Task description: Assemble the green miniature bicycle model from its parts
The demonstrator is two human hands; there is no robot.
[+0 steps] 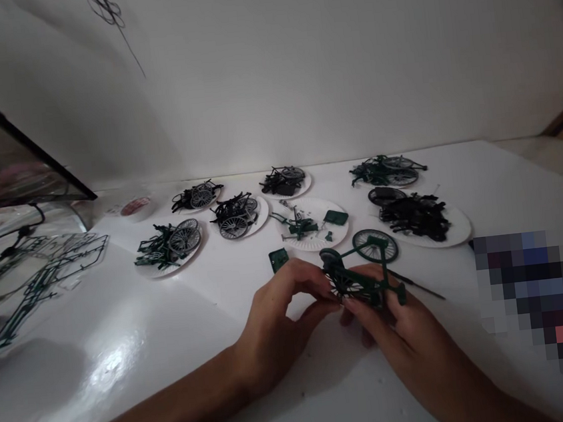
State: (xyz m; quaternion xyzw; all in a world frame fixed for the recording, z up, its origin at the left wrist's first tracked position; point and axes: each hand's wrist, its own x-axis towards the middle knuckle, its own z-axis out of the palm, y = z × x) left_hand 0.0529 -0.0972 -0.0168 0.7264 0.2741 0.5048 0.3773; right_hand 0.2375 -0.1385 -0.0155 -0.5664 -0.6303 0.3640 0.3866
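Both hands hold a small green model bicycle [356,277] above the white table. At its rear wheel, my left hand [292,310] pinches with thumb and fingertips. My right hand [394,326] grips the frame from below and the right, its fingers partly hidden behind the model. Just beyond it, a loose spoked wheel [358,246] lies on the table. A dark thin rod [423,285], perhaps a screwdriver, rests to the right of the model. Near my left knuckles sits a green flat part [279,259].
A paper plate [310,243] with green parts stands ahead. Several more plates carry black and green model parts, such as the right plate [457,226]. Green sprue frames [57,275] lie at left near a monitor [6,132]. A small bowl [135,211] stands at the back.
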